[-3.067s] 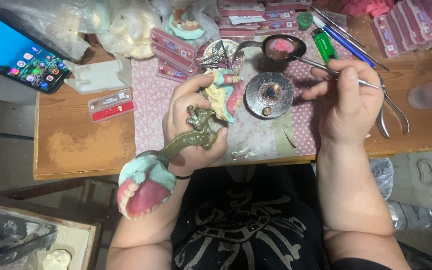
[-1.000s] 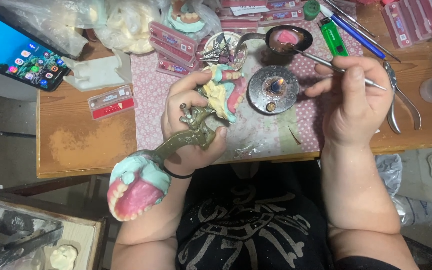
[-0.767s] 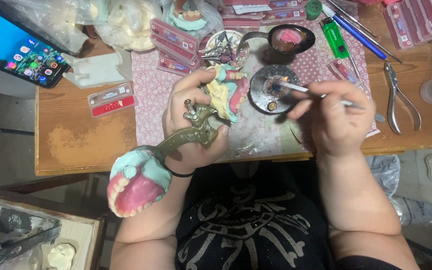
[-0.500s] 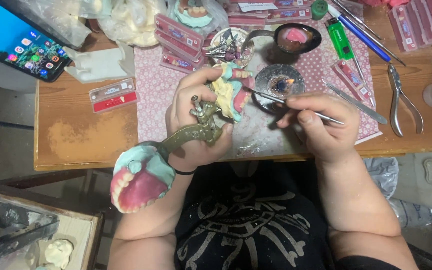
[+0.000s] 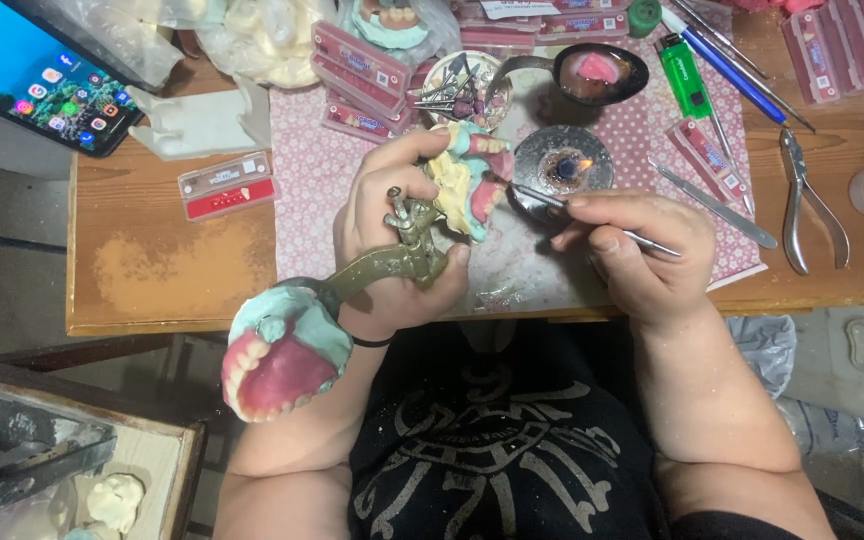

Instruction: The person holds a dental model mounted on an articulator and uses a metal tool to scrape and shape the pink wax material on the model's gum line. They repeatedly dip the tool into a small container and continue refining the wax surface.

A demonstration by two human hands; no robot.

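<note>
My left hand (image 5: 392,235) grips a metal dental articulator (image 5: 382,265) opened wide. Its upper end carries a yellow and green plaster cast with pink wax (image 5: 467,180), held above the table. Its lower end, a green cast with a pink wax denture and white teeth (image 5: 277,355), hangs below the table edge near my forearm. My right hand (image 5: 637,245) pinches a thin metal wax instrument (image 5: 552,198) like a pen, its tip touching the pink wax on the upper cast. A small round burner with a lit flame (image 5: 564,165) stands just behind the tip.
A pink patterned mat (image 5: 327,180) covers the wooden table (image 5: 152,270). Around it lie red tooth-card boxes (image 5: 357,65), a black ladle with pink wax (image 5: 597,72), a green lighter (image 5: 685,78), pliers (image 5: 802,200), a dish of burs (image 5: 457,90), and a phone (image 5: 37,75).
My right hand has come left from the ladle and burner to the cast, bringing the instrument tip onto the pink wax. The left hand keeps its hold on the articulator.
</note>
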